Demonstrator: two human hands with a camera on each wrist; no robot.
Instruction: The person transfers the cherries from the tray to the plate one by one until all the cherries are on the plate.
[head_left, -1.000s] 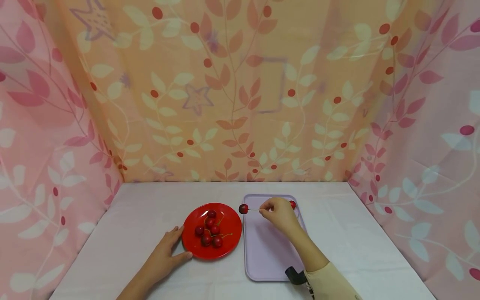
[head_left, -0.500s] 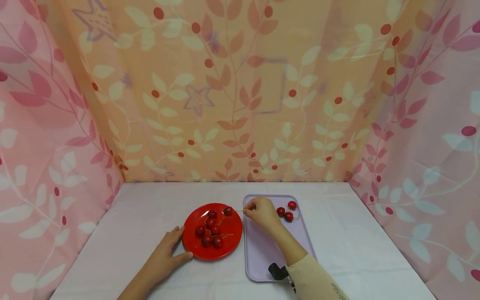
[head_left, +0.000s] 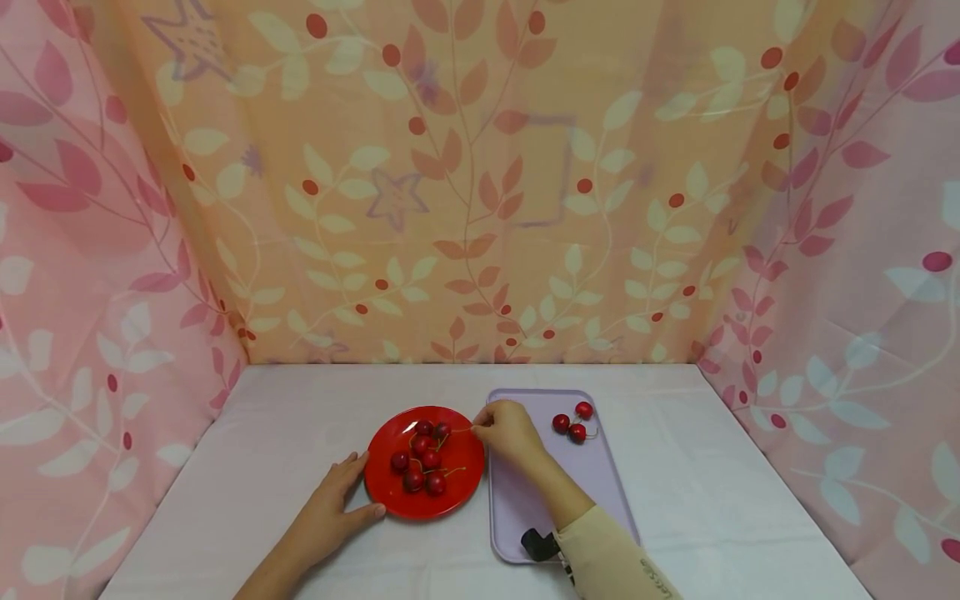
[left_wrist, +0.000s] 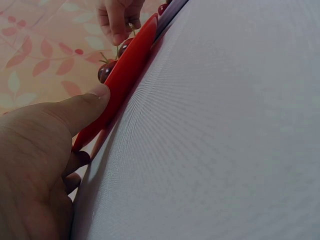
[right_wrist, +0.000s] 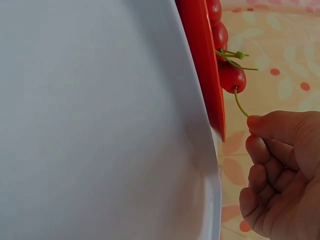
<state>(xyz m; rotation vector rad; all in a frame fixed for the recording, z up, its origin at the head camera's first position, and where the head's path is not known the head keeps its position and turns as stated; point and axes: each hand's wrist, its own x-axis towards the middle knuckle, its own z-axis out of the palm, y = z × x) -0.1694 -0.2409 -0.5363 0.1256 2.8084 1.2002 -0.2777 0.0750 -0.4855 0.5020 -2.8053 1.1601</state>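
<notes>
Between thumb and index finger, my right hand pinches the stem of a cherry. In the right wrist view the stem slants from the fingertips up to the red fruit, which is right by the other cherries over the plate. The round red plate carries several dark red cherries with green stems, grouped around its middle. My left hand rests against the plate's left side, fingers and thumb spread, with the thumb on the rim in the left wrist view.
A light purple tray lies close to the right of the plate, under my right forearm. Three cherries sit near its far right corner. White cloth covers the table; patterned curtains enclose the back and sides.
My right hand has moved left from over the tray to the plate's right rim, bringing the cherry over the plate beside the others. The left hand stays at the rim.
</notes>
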